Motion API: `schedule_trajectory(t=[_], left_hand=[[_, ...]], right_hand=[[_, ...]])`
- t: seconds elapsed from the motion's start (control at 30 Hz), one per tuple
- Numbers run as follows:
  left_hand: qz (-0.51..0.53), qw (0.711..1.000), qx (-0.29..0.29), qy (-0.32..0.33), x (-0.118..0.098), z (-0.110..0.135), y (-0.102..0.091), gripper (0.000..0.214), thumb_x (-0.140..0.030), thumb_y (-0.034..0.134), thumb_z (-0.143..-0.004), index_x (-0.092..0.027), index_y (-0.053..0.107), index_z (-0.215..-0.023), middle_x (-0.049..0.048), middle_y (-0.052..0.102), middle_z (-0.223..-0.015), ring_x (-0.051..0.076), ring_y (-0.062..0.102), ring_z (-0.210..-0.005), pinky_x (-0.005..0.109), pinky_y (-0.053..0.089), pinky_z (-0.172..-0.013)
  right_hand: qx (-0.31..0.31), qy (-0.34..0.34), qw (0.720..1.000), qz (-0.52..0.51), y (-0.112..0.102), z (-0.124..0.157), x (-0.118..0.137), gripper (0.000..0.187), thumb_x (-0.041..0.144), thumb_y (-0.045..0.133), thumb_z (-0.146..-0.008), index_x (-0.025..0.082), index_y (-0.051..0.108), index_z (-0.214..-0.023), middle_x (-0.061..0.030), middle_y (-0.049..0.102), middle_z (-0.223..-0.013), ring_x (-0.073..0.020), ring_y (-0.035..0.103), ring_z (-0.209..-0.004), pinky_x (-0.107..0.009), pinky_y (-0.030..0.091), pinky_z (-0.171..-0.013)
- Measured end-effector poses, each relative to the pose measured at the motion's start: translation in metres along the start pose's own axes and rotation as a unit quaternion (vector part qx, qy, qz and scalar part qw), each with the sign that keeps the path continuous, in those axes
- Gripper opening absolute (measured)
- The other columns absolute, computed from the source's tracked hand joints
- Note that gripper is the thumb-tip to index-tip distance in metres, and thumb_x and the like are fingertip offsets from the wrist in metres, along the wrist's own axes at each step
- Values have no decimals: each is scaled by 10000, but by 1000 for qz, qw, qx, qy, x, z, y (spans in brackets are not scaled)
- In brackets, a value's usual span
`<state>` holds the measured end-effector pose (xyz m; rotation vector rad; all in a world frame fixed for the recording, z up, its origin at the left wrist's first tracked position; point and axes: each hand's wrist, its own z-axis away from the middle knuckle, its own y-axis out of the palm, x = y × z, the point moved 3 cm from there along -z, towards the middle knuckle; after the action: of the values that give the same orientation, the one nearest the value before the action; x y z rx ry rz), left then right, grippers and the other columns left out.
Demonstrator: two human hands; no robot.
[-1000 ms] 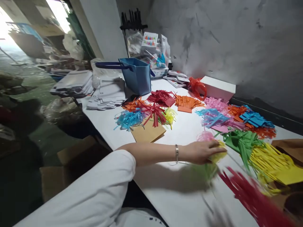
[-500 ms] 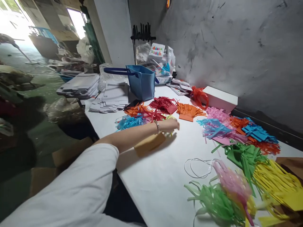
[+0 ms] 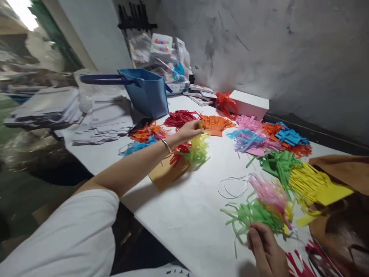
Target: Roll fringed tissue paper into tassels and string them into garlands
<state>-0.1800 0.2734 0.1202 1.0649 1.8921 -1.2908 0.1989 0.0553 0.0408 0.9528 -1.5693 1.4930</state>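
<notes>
The yellow-green fringe (image 3: 198,151), a bunch of thin cut paper strips, hangs just above the counter (image 3: 190,215) near its middle. The left hand (image 3: 188,130) pinches its top end, fingers closed narrow on the strips, and a bracelet (image 3: 166,145) sits on the outstretched wrist. The lower strips brush a brown card (image 3: 164,175) lying flat on the counter, with a red fringe (image 3: 178,148) spread across that card just beside them. Close around lie an orange fringe (image 3: 216,124), a dark red fringe (image 3: 180,117) and a light blue fringe (image 3: 135,146). Nearer the person, at the lower edge of the view, the right hand (image 3: 266,250) has its fingers curled around the lower end of a mixed bundle (image 3: 259,209) of green, pink and yellow strips, which fans out over the counter. A loop of white string (image 3: 232,187) rests just beside that bundle. To the right are a green pile (image 3: 276,163) and a yellow pile (image 3: 314,184) of fringed paper, the yellow one touching a brown paper bag (image 3: 340,169). Farther back stand a blue bag (image 3: 145,92) with dark handles, a white box (image 3: 249,104) against the wall, and stacks of flat white cards (image 3: 106,119) at the left end.
</notes>
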Motion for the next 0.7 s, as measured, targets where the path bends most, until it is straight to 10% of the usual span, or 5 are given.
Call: schedule_trajectory(t=[0.37,0.53,0.7], left_hand=[[144,983,43,-110,5,4,-38,455,-502,724,-797,-150,702,-1083,149,734,-1097,251,663,-1039,341,522,-885],[-105,979,122,-124,12,3,-70,400,-313,791,-718,-200,745,-1100,70,744,-1133,255,656,-1094,262,494,-891],[-267,945,-19,-188,45,-6,-133,229,-342,737,-819,-130,737,-906,97,738,-1028,304,618,-1141,363,466,-973]], right_hand=[[71,-22,997,25,11,1,-27,406,560,436,-971,193,611,-963,16,587,-647,-164,579,-608,-265,467,-618],[66,-9,998,13,12,0,-37,449,609,464,-936,188,618,-964,7,611,-648,-171,601,-611,-266,481,-623],[-11,54,998,21,13,4,-49,532,710,503,-859,202,634,-946,13,614,-605,-185,607,-595,-277,483,-628]])
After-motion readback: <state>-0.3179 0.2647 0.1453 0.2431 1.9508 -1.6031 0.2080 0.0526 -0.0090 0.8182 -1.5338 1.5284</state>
